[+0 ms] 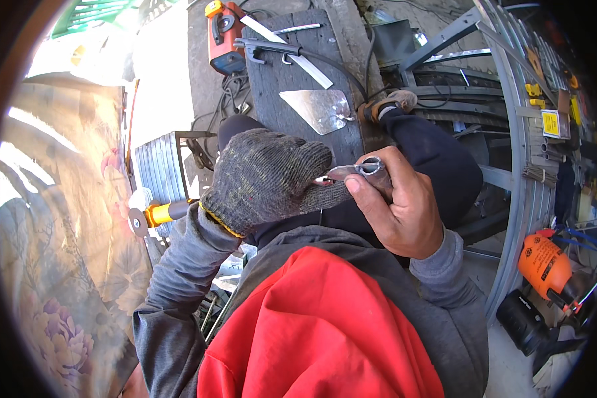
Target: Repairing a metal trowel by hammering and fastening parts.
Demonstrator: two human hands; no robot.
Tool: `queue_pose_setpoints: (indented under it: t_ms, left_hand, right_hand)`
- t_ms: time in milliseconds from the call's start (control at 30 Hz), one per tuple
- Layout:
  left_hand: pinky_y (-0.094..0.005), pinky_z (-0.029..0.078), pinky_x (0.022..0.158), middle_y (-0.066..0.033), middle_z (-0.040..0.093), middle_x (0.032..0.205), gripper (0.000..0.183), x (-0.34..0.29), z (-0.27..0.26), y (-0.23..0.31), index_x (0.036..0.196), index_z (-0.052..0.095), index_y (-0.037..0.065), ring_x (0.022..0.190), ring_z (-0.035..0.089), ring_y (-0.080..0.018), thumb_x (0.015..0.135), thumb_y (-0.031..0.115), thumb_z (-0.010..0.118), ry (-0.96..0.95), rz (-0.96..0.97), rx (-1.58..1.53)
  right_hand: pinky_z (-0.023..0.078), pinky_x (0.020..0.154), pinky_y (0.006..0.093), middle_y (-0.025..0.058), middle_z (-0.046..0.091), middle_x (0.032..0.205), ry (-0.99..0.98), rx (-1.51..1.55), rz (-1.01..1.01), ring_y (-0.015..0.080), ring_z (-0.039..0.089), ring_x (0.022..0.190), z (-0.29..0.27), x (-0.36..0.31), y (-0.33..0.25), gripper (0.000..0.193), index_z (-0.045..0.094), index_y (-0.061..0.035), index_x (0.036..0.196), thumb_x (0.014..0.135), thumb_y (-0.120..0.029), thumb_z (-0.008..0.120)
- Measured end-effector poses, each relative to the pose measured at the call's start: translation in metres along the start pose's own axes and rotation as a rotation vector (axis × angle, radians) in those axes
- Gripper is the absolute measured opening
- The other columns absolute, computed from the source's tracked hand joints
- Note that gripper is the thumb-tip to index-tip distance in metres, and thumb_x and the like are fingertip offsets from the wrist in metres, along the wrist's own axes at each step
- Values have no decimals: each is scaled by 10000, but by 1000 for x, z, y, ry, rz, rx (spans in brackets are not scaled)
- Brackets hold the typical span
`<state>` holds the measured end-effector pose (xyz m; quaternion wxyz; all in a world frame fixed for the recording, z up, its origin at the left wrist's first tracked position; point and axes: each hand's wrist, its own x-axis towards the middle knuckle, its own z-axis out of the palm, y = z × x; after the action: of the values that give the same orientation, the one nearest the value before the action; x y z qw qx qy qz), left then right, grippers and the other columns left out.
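Dark lettering marks the orange container (pixel 544 265) and yellow label (pixel 550 123), pale lettering the black object (pixel 522 323).

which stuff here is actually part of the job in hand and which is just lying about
In hand:
short metal tube, in the bare right hand
pointed metal piece, at the tube's mouth
gloved left hand, close by that piece

Seemingly just lying about, though some may serve:
triangular metal plate
electrode holder
red machine
yellow grinder
white strip

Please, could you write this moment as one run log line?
left hand: gloved, at pointed metal tip | right hand: bare, holding metal tube | dark board: shiny metal plate on top
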<state>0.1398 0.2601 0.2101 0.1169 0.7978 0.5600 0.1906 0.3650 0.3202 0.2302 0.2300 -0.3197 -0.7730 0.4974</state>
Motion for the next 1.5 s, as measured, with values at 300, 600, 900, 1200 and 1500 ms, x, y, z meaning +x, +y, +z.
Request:
queue_pose_setpoints:
  t_ms: [300,600,900,1200,1500]
  left_hand:
    - [-431,545,661,-127,691,809,363,-5,2,-6,968,714,104,751,696,-345,783,406,794,-190,17,-147]
    - [-462,553,733,-180,711,925,399,-8,7,-2,1106,707,85,868,704,-398,874,409,715,-343,-82,-482]
    - [-422,572,827,-173,708,1096,339,-7,6,6,1193,648,6,1000,711,-352,925,190,744,-161,-94,-666]
    - [-316,542,896,-96,694,1136,299,16,71,12,1261,608,-8,1019,660,-158,1001,130,663,600,-541,-1369]
    - [-316,531,910,-93,689,1181,329,24,62,47,1259,635,-2,1061,647,-157,971,138,708,430,-402,-1375]
  right_hand:
    - [538,581,363,163,684,794,-134,6,-134,271,736,696,-3,3,11,200,572,10,1035,950,-95,720]
    - [466,548,251,92,678,786,-229,-51,-265,106,642,635,-20,11,19,174,618,5,1017,901,-60,731]
    - [376,559,201,-30,580,779,175,221,160,-1,454,631,-11,-14,23,172,638,-4,1055,968,-133,711]
    - [371,573,209,-59,538,769,275,474,448,10,399,637,41,-16,46,353,596,-38,1122,867,-116,827]
    - [449,644,209,-4,597,948,316,651,296,25,540,773,51,-29,64,417,515,-45,1138,843,-7,807]
